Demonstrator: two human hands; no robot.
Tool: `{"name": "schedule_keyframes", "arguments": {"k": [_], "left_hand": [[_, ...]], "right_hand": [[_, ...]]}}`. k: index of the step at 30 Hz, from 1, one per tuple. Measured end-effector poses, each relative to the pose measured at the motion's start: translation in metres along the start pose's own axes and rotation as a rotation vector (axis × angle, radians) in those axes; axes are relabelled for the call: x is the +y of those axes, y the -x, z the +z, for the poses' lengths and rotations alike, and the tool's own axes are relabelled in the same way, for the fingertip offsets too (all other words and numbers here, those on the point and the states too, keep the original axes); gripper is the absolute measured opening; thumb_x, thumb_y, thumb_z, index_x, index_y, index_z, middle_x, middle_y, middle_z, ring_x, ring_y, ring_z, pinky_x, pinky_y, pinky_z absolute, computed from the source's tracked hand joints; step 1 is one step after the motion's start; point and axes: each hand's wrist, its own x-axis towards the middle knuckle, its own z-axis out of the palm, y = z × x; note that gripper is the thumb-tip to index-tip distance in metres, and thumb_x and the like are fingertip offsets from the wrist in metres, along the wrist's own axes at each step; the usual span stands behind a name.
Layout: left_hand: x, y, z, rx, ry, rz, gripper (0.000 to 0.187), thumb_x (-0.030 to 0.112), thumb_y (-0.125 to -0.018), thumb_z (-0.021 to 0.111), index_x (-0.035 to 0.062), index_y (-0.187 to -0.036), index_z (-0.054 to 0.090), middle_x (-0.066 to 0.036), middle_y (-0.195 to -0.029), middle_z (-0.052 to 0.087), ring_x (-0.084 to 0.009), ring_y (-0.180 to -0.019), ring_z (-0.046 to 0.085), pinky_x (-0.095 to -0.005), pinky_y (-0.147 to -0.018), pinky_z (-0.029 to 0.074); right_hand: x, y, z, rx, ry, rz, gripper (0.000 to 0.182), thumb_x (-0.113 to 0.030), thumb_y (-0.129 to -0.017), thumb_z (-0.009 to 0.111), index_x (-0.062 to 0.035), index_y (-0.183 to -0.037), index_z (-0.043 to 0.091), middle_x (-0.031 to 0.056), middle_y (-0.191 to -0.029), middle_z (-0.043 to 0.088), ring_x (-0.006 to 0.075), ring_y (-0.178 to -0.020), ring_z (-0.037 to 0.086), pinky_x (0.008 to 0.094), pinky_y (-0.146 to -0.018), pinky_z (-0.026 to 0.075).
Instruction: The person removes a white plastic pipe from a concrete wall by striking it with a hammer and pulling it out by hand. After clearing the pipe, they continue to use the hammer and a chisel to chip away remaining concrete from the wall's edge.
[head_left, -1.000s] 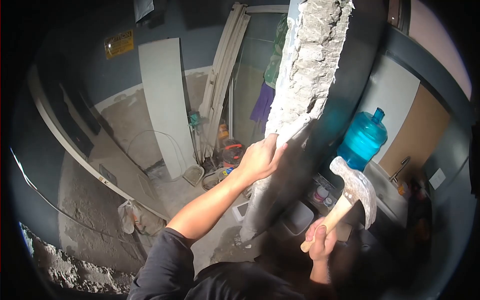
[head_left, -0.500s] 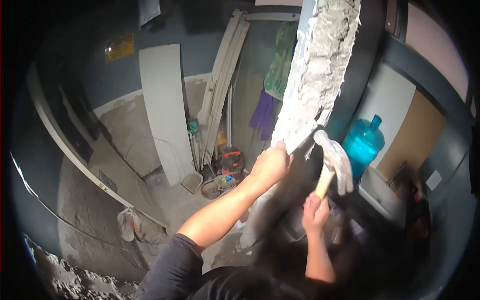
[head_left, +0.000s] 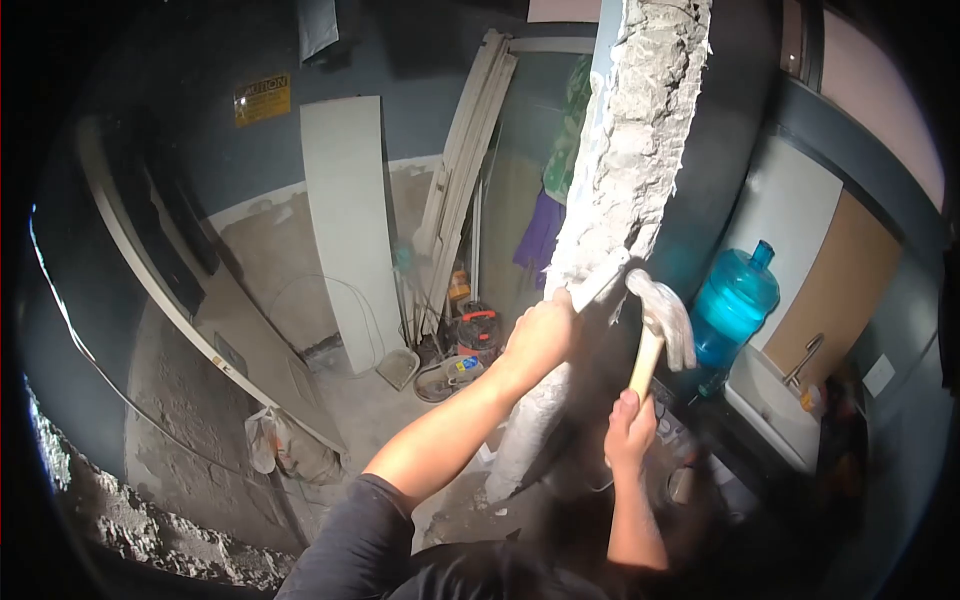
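My left hand [head_left: 543,335] is closed around a pale metal chisel [head_left: 603,282], which lies slanted across the rough, broken edge of a wall end [head_left: 640,130]. The chisel's working tip is hidden by my fist. In my right hand [head_left: 630,432] is a claw hammer [head_left: 663,318], gripped by its light wooden handle, with the claw curving down to the right. The hammer's face is at the upper right end of the chisel, touching it or very close. Bare grey mortar and chipped white plaster show along the wall end.
A blue water jug [head_left: 737,300] stands right of the hammer, near a white sink [head_left: 765,405] with a tap. Behind on the left lean a white panel [head_left: 345,230] and long boards [head_left: 465,165]. A vacuum cleaner [head_left: 478,330] and a dustpan [head_left: 398,370] are on the floor.
The camera view has shifted slightly, so the room's background appears farther right. Hammer and chisel keep nearly the same position against each other, and both hands keep their grips.
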Motion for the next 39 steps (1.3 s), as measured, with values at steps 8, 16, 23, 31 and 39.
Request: {"name": "schedule_keyframes", "arguments": {"k": [8,16,23,31,39], "left_hand": [[-0.004,0.003,0.013,0.066,0.098,0.018,0.027,0.018,-0.089,0.067,-0.0048,-0.088,0.052,-0.025,-0.065,0.062,-0.0436,-0.065,0.065,-0.0504,-0.060,0.051],[-0.008,0.056,0.022,0.088,0.200,0.181,0.026,0.021,-0.089,0.072,0.0014,-0.095,0.056,-0.019,-0.072,0.063,-0.0366,-0.063,0.066,-0.0423,-0.059,0.051],[-0.058,0.009,-0.031,-0.096,0.736,-0.216,0.030,0.035,-0.102,0.059,0.0060,-0.100,0.053,0.001,-0.069,0.052,-0.0088,-0.056,0.049,-0.0273,-0.053,0.042],[-0.057,-0.022,-0.035,-0.105,0.551,-0.018,0.036,0.037,-0.104,0.056,0.0060,-0.085,0.055,0.005,-0.067,0.050,-0.0048,-0.057,0.044,-0.0250,-0.050,0.037],[-0.050,-0.022,-0.040,-0.090,0.374,0.005,0.032,0.031,-0.095,0.066,-0.0010,-0.091,0.062,-0.012,-0.070,0.061,-0.0227,-0.066,0.061,-0.0369,-0.064,0.048]], "right_hand": [[-0.073,0.002,-0.024,0.051,-0.553,-0.596,0.051,-0.047,-0.106,0.039,0.0015,-0.089,0.040,0.0095,-0.070,0.046,0.0156,-0.056,0.046,0.0263,-0.049,0.040],[-0.001,0.050,-0.036,-0.112,-0.400,-0.349,0.057,-0.054,-0.103,0.044,0.0028,-0.098,0.044,0.0104,-0.074,0.048,0.0154,-0.058,0.048,0.0270,-0.051,0.041],[-0.035,0.028,-0.070,-0.231,-0.236,-0.138,0.040,-0.035,-0.106,0.044,0.0013,-0.090,0.051,0.0069,-0.069,0.053,0.0118,-0.053,0.047,0.0265,-0.049,0.037],[-0.176,-0.071,-0.084,-0.301,0.282,-0.284,0.030,-0.027,-0.105,0.049,0.0016,-0.096,0.055,0.0051,-0.063,0.053,0.0146,-0.052,0.052,0.0310,-0.051,0.041],[-0.263,-0.082,-0.043,-0.214,0.478,-0.643,0.025,-0.023,-0.102,0.058,0.0002,-0.094,0.053,0.0188,-0.065,0.049,0.0366,-0.056,0.053,0.0395,-0.053,0.040]]}}
